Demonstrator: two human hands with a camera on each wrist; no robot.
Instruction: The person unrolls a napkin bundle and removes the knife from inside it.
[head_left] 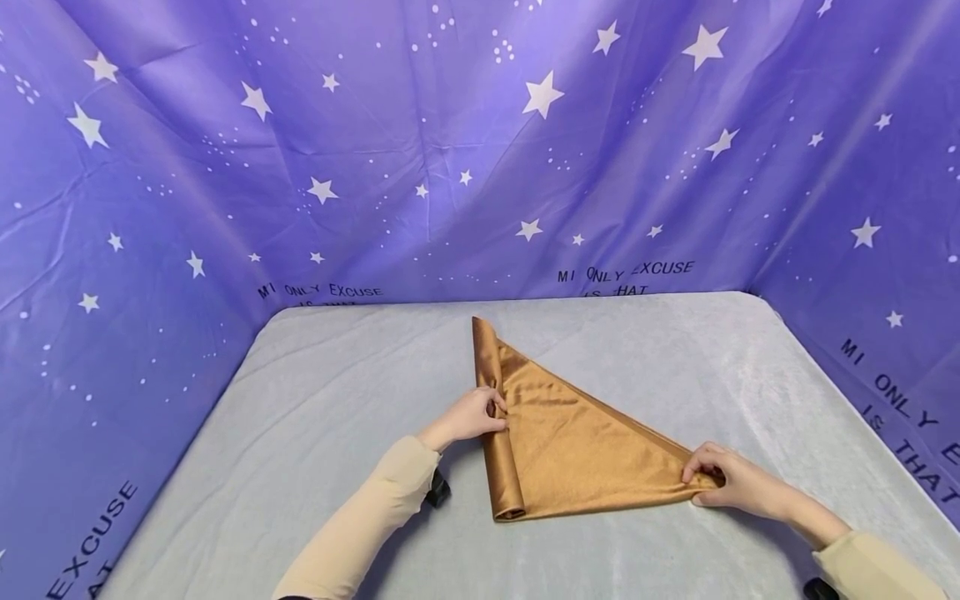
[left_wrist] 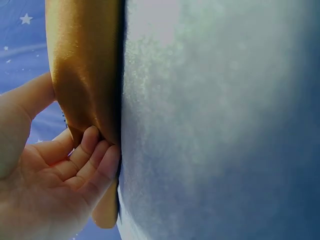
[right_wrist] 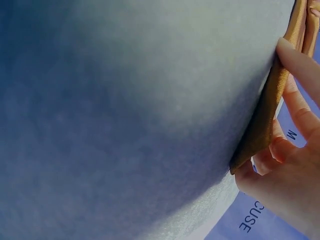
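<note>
A shiny golden-brown satin cloth point(head_left: 585, 442) lies folded in a triangle, its long point toward the right. Its left side is rolled into a thick tube point(head_left: 507, 487) running from front to back. My left hand point(head_left: 468, 414) grips this tube about midway. In the left wrist view, the thumb and curled fingers point(left_wrist: 102, 157) sit on either part of the satin roll point(left_wrist: 85, 45). At the far right point, my right hand point(head_left: 738, 483) pinches the cloth. The right wrist view shows thumb and fingers along the cloth's narrow tip point(right_wrist: 265, 120); the very grip is partly hidden.
A pale grey plush cover point(head_left: 337, 375) spreads over the table under the cloth. Purple-blue curtains point(head_left: 420, 167) with white stars and black lettering stand behind and at both sides. A dark strap or device point(head_left: 437, 489) shows under the left wrist.
</note>
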